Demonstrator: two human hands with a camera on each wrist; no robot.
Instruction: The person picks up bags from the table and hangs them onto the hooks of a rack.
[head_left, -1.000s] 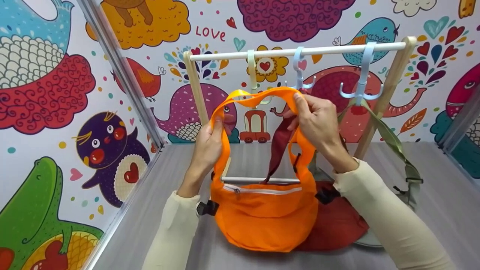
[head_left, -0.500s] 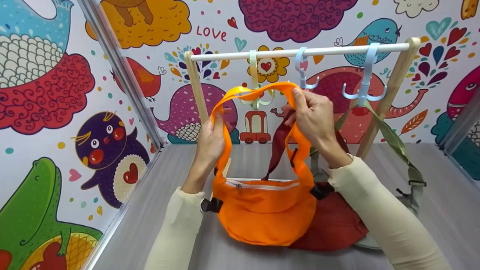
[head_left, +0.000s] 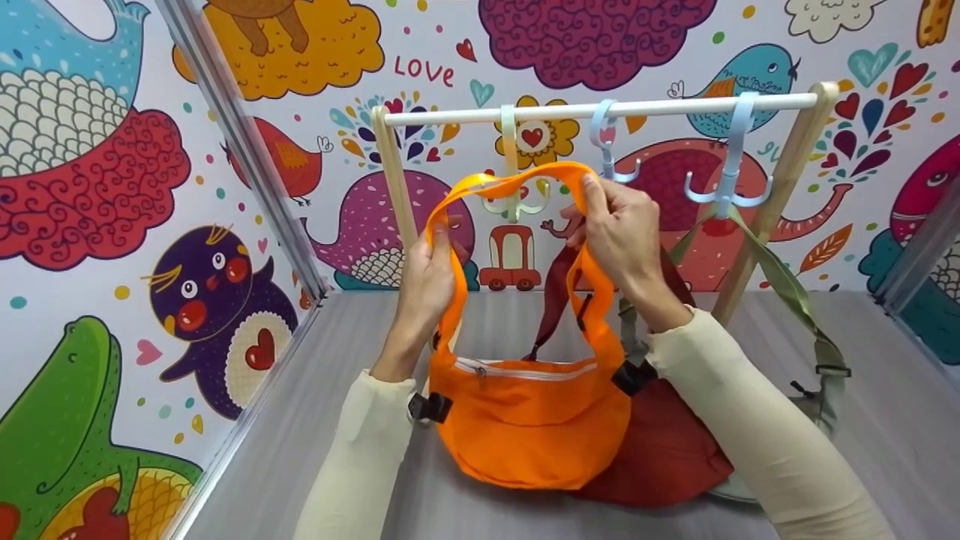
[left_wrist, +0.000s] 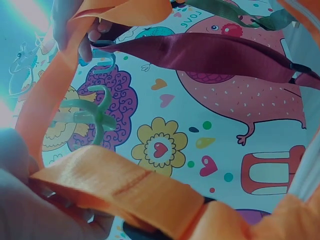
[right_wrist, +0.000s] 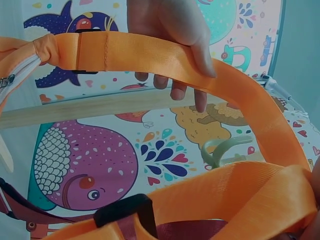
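Observation:
An orange waist bag (head_left: 532,435) with a white zipper hangs from its strap (head_left: 517,184), which arches between both hands. My left hand (head_left: 427,281) grips the strap's left side; in the right wrist view the left thumb (right_wrist: 202,60) lies over the strap, with fingertips showing below it. My right hand (head_left: 622,236) pinches the strap's upper right. Just behind the arch, a pale green multi-prong hook (head_left: 511,202) hangs from the white rod (head_left: 675,105). The strap overlaps that hook in the head view; I cannot tell whether they touch.
Two light blue hooks (head_left: 726,187) hang farther right on the rod of the wooden-sided rack (head_left: 780,187). A dark red bag (head_left: 660,457) and a grey-green bag with a green strap (head_left: 787,281) lie behind the orange bag. A metal-edged patterned wall (head_left: 240,142) stands left.
Both hands have raised the orange bag slightly and drawn a little closer together, the right hand shifting left. The strap's arch now stands higher in front of the green hook. Grips are unchanged.

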